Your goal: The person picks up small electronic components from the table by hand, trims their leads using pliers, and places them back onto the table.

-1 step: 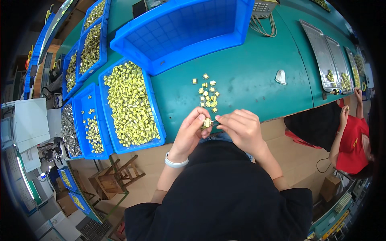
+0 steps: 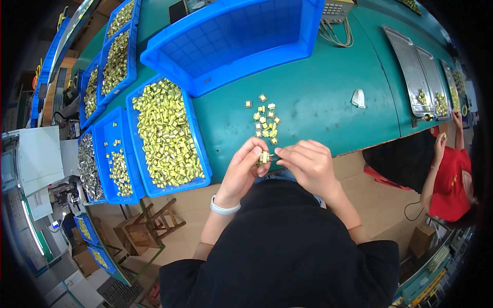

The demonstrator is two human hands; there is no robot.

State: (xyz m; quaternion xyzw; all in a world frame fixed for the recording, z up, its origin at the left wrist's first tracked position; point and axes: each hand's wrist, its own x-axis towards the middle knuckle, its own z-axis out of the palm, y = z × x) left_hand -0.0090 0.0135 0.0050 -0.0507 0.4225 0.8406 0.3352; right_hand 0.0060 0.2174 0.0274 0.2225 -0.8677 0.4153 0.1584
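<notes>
At the bench's near edge, my left hand [image 2: 244, 167] pinches a small yellow transformer [image 2: 264, 157] between thumb and fingers. My right hand [image 2: 309, 165] meets it from the right, thumb and forefinger closed on a small metal clip [image 2: 273, 157] whose thin prongs point at the transformer. How far the prongs reach into it is too small to tell. Just beyond my hands, several loose yellow transformers [image 2: 264, 123] lie scattered on the green bench top [image 2: 323, 108].
Left of my hands stands a blue tray [image 2: 204, 154] heaped with yellow transformers. Beside it are a sparser blue tray [image 2: 134, 177] and a tray of grey metal pieces [image 2: 91, 172]. A large blue crate [image 2: 231, 46] lies beyond. Metal trays [image 2: 411, 72] and a person in red [image 2: 451, 185] are at right.
</notes>
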